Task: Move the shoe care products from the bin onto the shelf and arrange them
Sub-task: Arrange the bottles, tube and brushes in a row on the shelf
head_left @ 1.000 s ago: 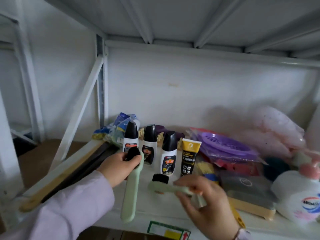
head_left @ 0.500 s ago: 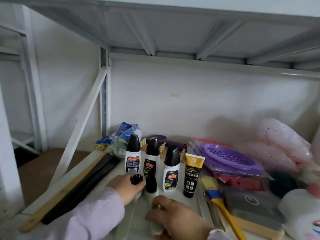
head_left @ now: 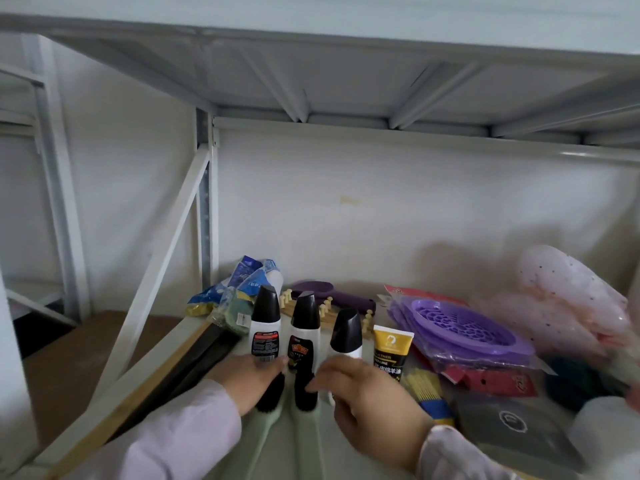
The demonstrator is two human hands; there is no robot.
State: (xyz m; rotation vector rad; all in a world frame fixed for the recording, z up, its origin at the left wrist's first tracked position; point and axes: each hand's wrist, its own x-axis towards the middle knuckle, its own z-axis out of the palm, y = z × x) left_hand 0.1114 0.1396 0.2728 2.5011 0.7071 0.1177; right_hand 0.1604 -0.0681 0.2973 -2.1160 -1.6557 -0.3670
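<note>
— How are the two green shoe brushes (head_left: 277, 403) laid?
— Side by side on the shelf (head_left: 166, 355), bristle heads toward the polish bottles (head_left: 265, 327), handles toward the front edge.
— And the hands?
— The left hand (head_left: 249, 375) is laid over the left brush head; the right hand (head_left: 367, 393) is loosely curled, fingertips at the right brush. Whether anything is gripped cannot be told.

Three white bottles (head_left: 302, 336) wear black caps beside a yellow-and-black tube (head_left: 390, 352). The brushes (head_left: 289, 403) are pale green with black bristles. Right of the tube sits a purple latticed basket (head_left: 464, 323).
</note>
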